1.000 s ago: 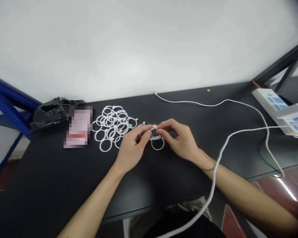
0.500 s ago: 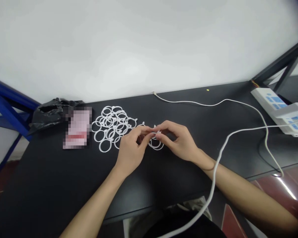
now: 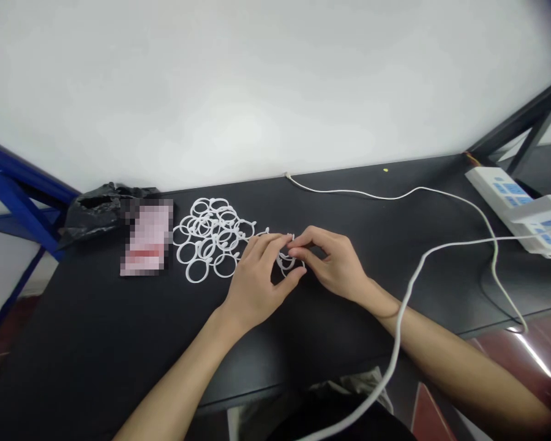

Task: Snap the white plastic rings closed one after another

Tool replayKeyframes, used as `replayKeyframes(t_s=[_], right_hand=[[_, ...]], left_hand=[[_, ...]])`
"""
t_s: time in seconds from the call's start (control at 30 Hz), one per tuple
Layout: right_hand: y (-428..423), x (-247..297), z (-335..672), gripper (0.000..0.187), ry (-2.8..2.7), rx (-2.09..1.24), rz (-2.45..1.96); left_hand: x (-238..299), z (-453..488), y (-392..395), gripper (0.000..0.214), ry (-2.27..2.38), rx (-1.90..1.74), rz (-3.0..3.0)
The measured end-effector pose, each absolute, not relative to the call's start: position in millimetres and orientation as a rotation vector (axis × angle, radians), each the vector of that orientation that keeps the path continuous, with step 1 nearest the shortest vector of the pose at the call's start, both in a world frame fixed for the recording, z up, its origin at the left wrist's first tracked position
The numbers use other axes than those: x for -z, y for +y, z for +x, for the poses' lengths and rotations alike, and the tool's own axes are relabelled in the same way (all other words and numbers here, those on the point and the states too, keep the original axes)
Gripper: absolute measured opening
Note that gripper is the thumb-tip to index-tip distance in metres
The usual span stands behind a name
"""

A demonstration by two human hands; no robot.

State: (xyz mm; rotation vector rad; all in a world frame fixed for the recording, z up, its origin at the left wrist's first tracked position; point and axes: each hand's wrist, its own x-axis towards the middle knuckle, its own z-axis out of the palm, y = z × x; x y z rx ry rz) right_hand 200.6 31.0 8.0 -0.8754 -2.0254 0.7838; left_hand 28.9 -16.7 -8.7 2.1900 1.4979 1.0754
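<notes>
My left hand point(image 3: 257, 278) and my right hand point(image 3: 333, 263) meet at the middle of a black table point(image 3: 96, 343). Both pinch a small white plastic ring point(image 3: 286, 262) between fingertips, the left thumb under it and the right fingers at its top. The ring is partly hidden by my fingers. Just to the left lies a pile of several white rings point(image 3: 210, 236), flat on the table.
A blurred pink packet point(image 3: 147, 239) and a crumpled black bag point(image 3: 96, 208) lie at the left. A white cable point(image 3: 408, 275) crosses the table to a white power strip point(image 3: 523, 205) at the right edge. A white wall stands behind.
My hands have lowered the ring toward the table and closed more tightly round it; the left thumb now curls beneath it.
</notes>
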Motion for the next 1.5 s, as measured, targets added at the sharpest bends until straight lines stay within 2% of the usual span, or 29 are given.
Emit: replayKeyframes(t_s=[0.13,0.3,0.4,0.63,0.73,0.93,1.07,1.23,1.5], right_hand=[[29.3,-7.2,200.2,0.011,-2.026,-0.803,-0.855],[28.6,-4.3,198.9,0.005,-1.975,-0.847,-0.912],[30.1,-1.3,199.0,0.022,-2.024,-0.793,-1.035],[35.8,9.8,201.7,0.034,-2.387,-0.396,-1.223],[36.5,10.4,203.0,0.026,-2.431,-0.370,-1.259],[37.7,8.2,205.0,0.005,-2.386,-0.394,-1.256],[38.1,7.4,204.5,0.003,-2.328,-0.468,-1.229],[35.8,3.9,202.7,0.001,-2.201,-0.508,-1.154],[29.6,0.9,199.7,0.002,-2.072,-0.583,-0.995]], left_hand=[[8.9,29.2,-17.6,0.040,1.451,-1.061,2.203],[8.9,28.3,-15.4,0.030,1.480,-1.133,2.225],[9.0,19.1,-9.7,0.031,1.648,-1.187,2.243],[6.5,-17.0,4.1,0.043,2.112,-1.163,2.153],[5.6,-18.7,5.4,0.043,2.100,-1.177,2.132],[8.3,4.6,-1.6,0.025,1.873,-1.170,2.326],[10.8,18.5,-8.5,0.016,1.662,-1.103,2.386],[12.2,23.9,-12.6,0.016,1.650,-1.039,2.342],[-1.3,31.7,-18.4,0.019,1.574,-1.017,1.865]])
